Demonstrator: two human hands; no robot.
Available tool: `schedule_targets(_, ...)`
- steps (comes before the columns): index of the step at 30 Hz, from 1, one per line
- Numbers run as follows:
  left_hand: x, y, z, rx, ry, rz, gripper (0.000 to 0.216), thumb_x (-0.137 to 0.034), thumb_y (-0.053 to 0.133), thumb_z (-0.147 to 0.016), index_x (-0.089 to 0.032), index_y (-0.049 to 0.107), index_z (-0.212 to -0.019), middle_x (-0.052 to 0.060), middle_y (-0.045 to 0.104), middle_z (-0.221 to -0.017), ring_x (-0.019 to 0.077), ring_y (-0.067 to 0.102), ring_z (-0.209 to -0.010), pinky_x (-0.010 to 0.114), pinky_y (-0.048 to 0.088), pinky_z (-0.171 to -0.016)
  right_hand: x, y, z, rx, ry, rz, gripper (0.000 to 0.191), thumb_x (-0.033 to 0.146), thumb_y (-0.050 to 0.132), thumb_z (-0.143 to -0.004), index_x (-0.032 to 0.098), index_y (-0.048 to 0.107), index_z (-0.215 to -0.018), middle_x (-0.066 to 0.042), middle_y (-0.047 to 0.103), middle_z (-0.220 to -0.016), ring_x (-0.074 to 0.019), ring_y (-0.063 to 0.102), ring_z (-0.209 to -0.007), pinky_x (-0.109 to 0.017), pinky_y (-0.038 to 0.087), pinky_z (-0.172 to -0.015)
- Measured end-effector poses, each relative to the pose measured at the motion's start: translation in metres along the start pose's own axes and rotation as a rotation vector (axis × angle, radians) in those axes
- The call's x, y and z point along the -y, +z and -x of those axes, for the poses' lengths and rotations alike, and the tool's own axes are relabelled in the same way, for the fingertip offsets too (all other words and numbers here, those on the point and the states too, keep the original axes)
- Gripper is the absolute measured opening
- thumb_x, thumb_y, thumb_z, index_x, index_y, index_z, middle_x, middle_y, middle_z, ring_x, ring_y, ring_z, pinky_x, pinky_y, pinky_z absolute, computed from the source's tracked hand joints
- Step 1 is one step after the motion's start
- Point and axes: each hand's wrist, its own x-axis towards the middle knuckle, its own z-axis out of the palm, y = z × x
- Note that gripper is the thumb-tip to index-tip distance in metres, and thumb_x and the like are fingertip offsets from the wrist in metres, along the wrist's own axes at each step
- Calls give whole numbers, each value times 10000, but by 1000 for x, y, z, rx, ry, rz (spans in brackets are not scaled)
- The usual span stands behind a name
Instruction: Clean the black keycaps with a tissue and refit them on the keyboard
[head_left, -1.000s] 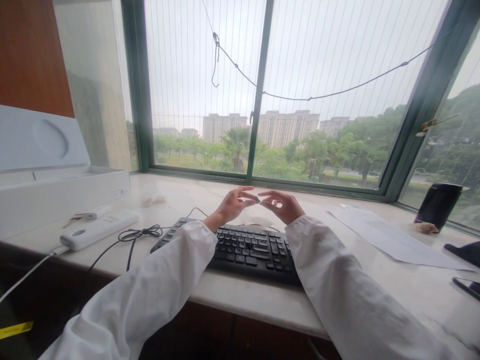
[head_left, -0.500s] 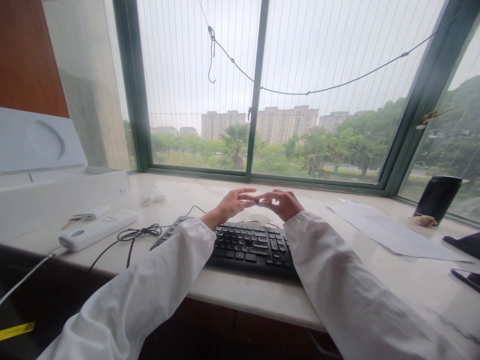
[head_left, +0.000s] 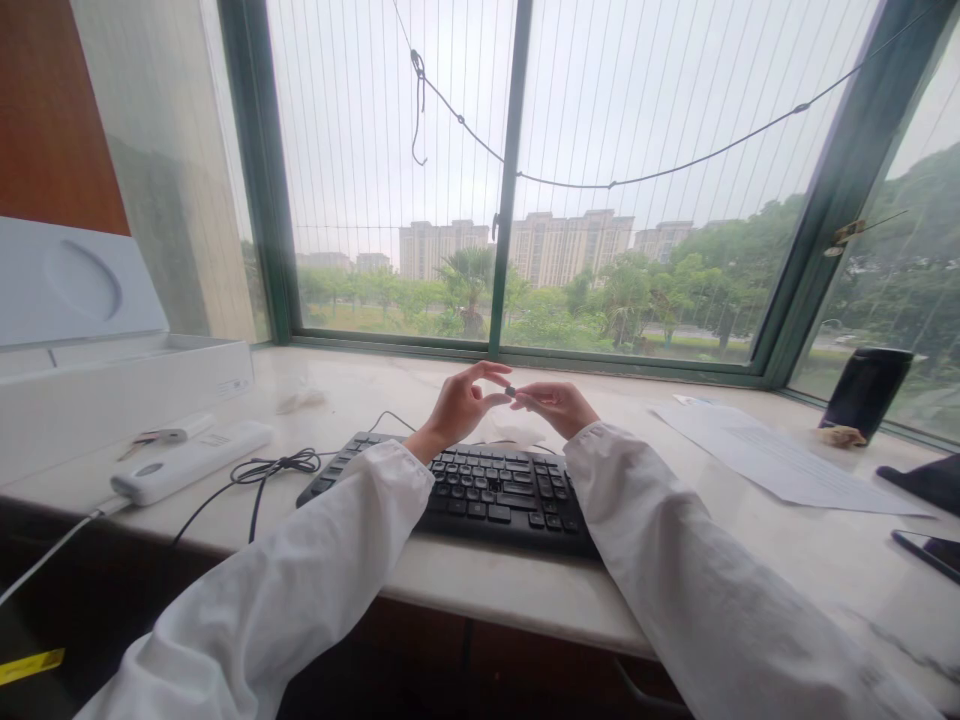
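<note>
A pale, marbled stone tabletop (head_left: 465,585) runs under the window and below both hands. Well off to the left of the left hand sits an open white cardboard box (head_left: 112,385), with a long white plastic device (head_left: 187,462) and a coiled black cable (head_left: 274,467) nearer in. Directly beneath the hands lies a black plastic keyboard (head_left: 487,490). Right of the right hand rests a white paper sheet (head_left: 780,462), and beyond it a dark upright cup (head_left: 862,392).

The left hand (head_left: 456,405) and the right hand (head_left: 556,404) meet above the keyboard's far edge, fingertips pinched together on a tiny dark object (head_left: 510,391), too small to identify. Both hands grip it between thumb and forefinger, other fingers loosely spread.

It looks very light and rigid, probably smooth, so easily dropped; a fingertip pinch on its opposite ends seems the only workable hold.
</note>
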Motion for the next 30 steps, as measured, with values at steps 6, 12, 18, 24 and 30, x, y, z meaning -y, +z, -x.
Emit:
schedule_targets(6, 1, 0, 1, -32, 60, -134, 317, -353, 703, -783, -227, 660, -1071, 4, 708, -955, 55, 397, -497, 194, 378, -519, 2, -1, -1, 17, 69, -86, 453, 541, 710, -702, 157, 761, -937, -94, 743, -821, -208, 659, -803, -347, 504, -747)
schedule_targets(12, 1, 0, 2, -30, 123, -224, 295, -349, 705, -787, -232, 695, -1058, 21, 707, -964, 83, 495, -570, 218, 425, -579, 2, 0, -2, 26, 78, -63, 431, 539, 689, -726, 152, 765, -900, -90, 739, -807, -190, 644, -768, -325, 494, -716)
schedule_targets(18, 4, 1, 1, -30, 81, -197, 253, -400, 724, -761, -207, 735, -924, 37, 731, -919, 136, 634, -740, 229, 460, -632, 1, 0, -2, 25, 87, -48, 425, 540, 679, -736, 146, 767, -870, -86, 734, -778, -171, 623, -729, -309, 486, -700)
schedule_targets(24, 11, 2, 0, -30, 53, -201, 259, -424, 749, -726, -212, 735, -876, 17, 730, -843, 129, 626, -690, 225, 449, -608, -2, 0, -2, 61, 95, -44, 441, 553, 673, -736, 142, 764, -868, -81, 731, -767, -167, 618, -718, -308, 480, -703)
schedule_targets(30, 15, 3, -1, -39, 58, -194, 268, -442, 765, -698, -220, 719, -840, 5, 718, -829, 142, 638, -742, 226, 447, -617, 0, 1, -2, 63, 99, -38, 445, 572, 672, -726, 148, 761, -829, -79, 726, -753, -169, 614, -708, -314, 477, -699)
